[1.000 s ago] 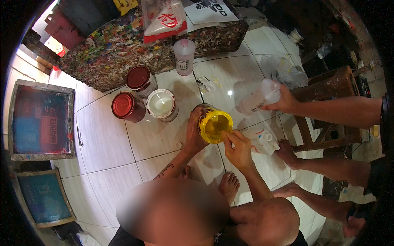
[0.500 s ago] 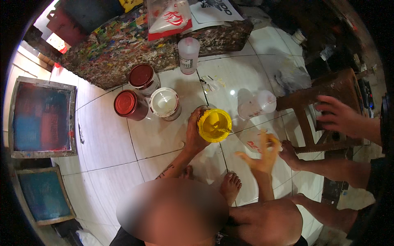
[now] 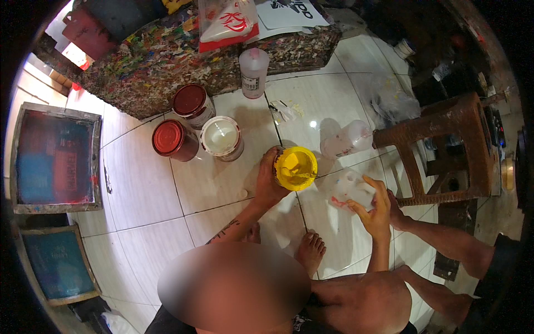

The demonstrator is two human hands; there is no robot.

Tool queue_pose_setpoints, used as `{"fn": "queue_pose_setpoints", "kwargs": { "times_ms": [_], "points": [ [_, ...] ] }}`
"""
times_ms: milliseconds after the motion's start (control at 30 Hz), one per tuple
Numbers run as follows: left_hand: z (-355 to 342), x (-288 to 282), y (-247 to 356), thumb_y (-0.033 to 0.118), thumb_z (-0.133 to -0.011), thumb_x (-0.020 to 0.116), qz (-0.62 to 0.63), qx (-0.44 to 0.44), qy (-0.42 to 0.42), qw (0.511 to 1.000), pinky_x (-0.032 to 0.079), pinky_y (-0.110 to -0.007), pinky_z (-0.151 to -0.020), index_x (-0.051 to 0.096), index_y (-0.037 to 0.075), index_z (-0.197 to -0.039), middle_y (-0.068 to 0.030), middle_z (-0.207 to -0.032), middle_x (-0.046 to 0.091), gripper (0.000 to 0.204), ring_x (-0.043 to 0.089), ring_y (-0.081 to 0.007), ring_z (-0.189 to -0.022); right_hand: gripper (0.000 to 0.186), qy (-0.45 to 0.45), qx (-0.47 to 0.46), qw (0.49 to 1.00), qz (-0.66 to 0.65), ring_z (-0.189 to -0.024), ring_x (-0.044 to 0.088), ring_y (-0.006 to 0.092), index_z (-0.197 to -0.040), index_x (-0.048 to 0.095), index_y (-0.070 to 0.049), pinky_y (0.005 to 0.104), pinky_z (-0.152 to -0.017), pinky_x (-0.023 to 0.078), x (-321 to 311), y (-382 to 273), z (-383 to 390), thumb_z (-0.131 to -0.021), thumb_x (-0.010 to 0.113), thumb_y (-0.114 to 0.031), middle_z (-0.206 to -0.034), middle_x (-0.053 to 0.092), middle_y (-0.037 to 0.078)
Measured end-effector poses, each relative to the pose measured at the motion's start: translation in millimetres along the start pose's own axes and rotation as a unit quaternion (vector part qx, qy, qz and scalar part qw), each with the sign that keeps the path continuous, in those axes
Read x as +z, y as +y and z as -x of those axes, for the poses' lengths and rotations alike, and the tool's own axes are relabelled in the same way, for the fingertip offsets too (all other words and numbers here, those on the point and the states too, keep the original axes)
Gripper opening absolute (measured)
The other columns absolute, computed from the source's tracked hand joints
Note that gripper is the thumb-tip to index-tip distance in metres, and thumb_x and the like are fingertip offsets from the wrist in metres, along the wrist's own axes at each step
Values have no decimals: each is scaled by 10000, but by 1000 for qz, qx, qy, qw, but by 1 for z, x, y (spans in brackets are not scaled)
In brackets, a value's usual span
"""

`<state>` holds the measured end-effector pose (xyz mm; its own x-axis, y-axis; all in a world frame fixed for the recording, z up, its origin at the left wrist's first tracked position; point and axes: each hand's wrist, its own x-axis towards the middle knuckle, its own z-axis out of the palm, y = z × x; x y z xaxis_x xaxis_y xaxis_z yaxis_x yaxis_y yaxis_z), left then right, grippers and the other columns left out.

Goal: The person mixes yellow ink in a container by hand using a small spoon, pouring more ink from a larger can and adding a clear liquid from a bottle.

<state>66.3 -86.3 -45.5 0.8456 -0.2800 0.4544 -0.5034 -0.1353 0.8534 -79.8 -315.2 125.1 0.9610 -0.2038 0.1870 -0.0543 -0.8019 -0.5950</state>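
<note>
My left hand [image 3: 271, 186] is closed round the side of a paint can [image 3: 276, 167]. Thick yellow paint [image 3: 293, 167] shows inside, with a paint-covered stick [image 3: 308, 175] at its right edge. To the right of it, my right hand [image 3: 378, 211] curls its thumb and fingers round a translucent white plastic container [image 3: 347, 186] with red marks; its outline is a little blurred. Just beyond stands a clear plastic bottle [image 3: 349, 139] with pale liquid.
Left of the yellow can stand two red-lidded cans [image 3: 175, 140] [image 3: 193, 103] and a white can [image 3: 221, 139]. Another bottle [image 3: 253, 75] stands by a paint-crusted block [image 3: 167, 72]. Framed screens [image 3: 58, 161] lie at left. A brown stool [image 3: 439, 147] and another person's legs [image 3: 450, 245] are at right.
My right hand has gone from spread fingers to a hold on the translucent container. The yellow can has shifted slightly right. The other person's hand has left the space above the stool.
</note>
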Motion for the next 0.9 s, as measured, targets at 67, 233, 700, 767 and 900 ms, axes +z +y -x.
{"fn": "queue_pose_setpoints", "kwargs": {
  "times_ms": [67, 233, 700, 767, 900],
  "points": [
    [3, 4, 0, 140, -561, 939, -42, 32, 16, 998, 397, -481, -1063, 326, -8, -1406, -222, -1333, 496, 1054, 506, -413, -1206, 730, -67, 18, 997, 41, -1008, 603, 379, -1377, 497, -38, 439, -865, 498, -12, -34, -14, -774, 829, -283, -1096, 601, 179],
    [4, 9, 4, 161, -560, 937, -38, 54, 6, 998, 384, -512, -1073, 345, -6, -1397, -240, -1359, 469, 1038, 477, -437, -1241, 777, -237, 35, 960, 145, -837, 657, 439, -1446, 441, -71, 514, -736, 523, -6, -66, -43, -857, 687, -515, -974, 625, 239],
    [4, 11, 3, 228, -549, 952, -107, 70, 3, 992, 383, -508, -1071, 338, 5, -1408, -212, -1345, 492, 1078, 485, -418, -1252, 837, -299, -11, 929, 220, -798, 681, 438, -1479, 395, -50, 514, -729, 541, 8, -74, -74, -862, 647, -556, -901, 649, 276],
    [4, 12, 3, 226, -557, 949, -106, 71, 9, 992, 376, -512, -1081, 334, -2, -1410, -215, -1351, 487, 1077, 477, -420, -1263, 836, -309, -7, 924, 226, -809, 681, 436, -1479, 395, -47, 504, -740, 542, 8, -76, -75, -862, 649, -551, -903, 649, 274],
    [3, 8, 8, 217, -561, 946, -103, 54, 5, 993, 380, -504, -1080, 336, -1, -1411, -219, -1354, 486, 1069, 474, -420, -1265, 800, -286, 20, 941, 179, -836, 673, 425, -1471, 436, -110, 468, -753, 535, 6, -75, -73, -828, 719, -493, -970, 653, 275]
  ]
}}
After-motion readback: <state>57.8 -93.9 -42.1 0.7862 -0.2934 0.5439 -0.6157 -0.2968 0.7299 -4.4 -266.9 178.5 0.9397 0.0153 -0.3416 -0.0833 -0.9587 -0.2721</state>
